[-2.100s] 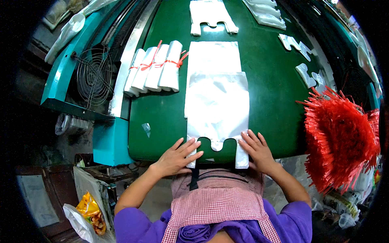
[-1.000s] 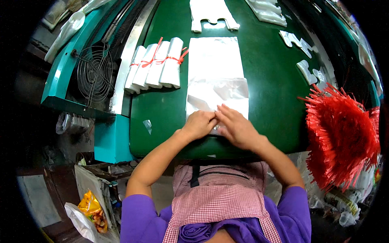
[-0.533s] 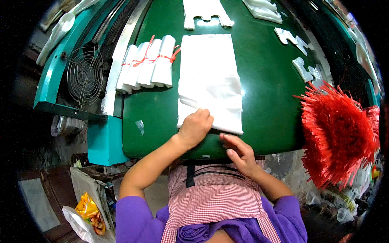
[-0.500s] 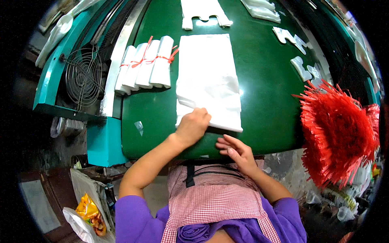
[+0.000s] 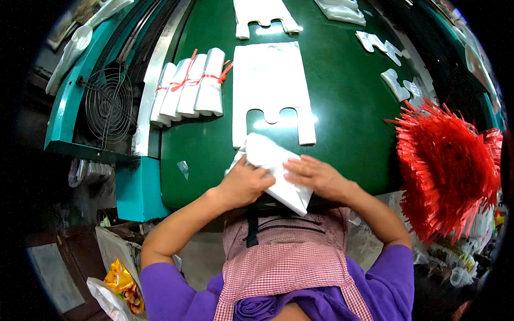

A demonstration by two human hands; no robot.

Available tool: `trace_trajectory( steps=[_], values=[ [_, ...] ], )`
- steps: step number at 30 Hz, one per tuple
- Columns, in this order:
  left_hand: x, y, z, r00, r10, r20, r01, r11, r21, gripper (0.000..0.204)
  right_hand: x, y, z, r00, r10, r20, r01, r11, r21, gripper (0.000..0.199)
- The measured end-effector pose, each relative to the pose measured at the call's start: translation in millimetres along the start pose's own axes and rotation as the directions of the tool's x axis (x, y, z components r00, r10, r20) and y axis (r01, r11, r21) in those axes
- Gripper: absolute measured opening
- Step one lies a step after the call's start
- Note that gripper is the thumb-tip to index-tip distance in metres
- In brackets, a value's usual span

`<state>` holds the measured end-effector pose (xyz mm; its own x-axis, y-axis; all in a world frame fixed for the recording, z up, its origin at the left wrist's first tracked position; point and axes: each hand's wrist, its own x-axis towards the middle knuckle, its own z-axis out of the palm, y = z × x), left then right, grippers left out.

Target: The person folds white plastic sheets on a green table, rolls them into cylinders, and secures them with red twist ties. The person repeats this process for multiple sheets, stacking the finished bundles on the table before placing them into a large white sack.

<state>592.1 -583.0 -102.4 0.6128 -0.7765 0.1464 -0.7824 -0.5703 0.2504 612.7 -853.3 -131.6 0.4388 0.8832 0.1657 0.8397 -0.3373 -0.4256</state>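
A folded bundle of white plastic bags (image 5: 274, 160) lies tilted at the near edge of the green table, between my two hands. My left hand (image 5: 242, 183) is closed on its left part, with fingers curled over the plastic. From the right, my right hand (image 5: 317, 175) rests on the bundle with its fingers stretched out flat. Just beyond lies a flat white T-shirt bag stack (image 5: 272, 75), handles toward me. The folded bundle meets the tip of its left handle. Part of the bundle's left side is hidden under my left hand.
Rolled white bags tied with red string (image 5: 210, 85) lie at the left. Another bag stack (image 5: 263, 13) is farther back. Red plastic ties (image 5: 441, 171) hang at the right edge, near small white offcuts (image 5: 395, 84). A teal machine frame with a wire fan guard (image 5: 108, 104) borders the left.
The near bag stack has been taken off and folded, exposing the handled stack beneath. My right hand has come up onto the plastic; my left has shifted slightly toward me.
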Motion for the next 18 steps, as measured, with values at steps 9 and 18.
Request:
trace_trajectory(
  steps=[9,18],
  values=[
    [16.7,-14.0,-14.3,0.969,-0.037,0.244,0.071,0.989,-0.131,0.021,4.8,-3.2,-34.7,0.981,0.017,0.194,-0.026,0.999,0.043,0.041],
    [-27.1,27.6,-4.2,0.992,-0.118,0.046,0.123,0.984,-0.126,0.047,-0.2,-64.8,-14.2,0.964,0.265,0.001,-0.262,0.954,-0.145,0.058]
  ],
)
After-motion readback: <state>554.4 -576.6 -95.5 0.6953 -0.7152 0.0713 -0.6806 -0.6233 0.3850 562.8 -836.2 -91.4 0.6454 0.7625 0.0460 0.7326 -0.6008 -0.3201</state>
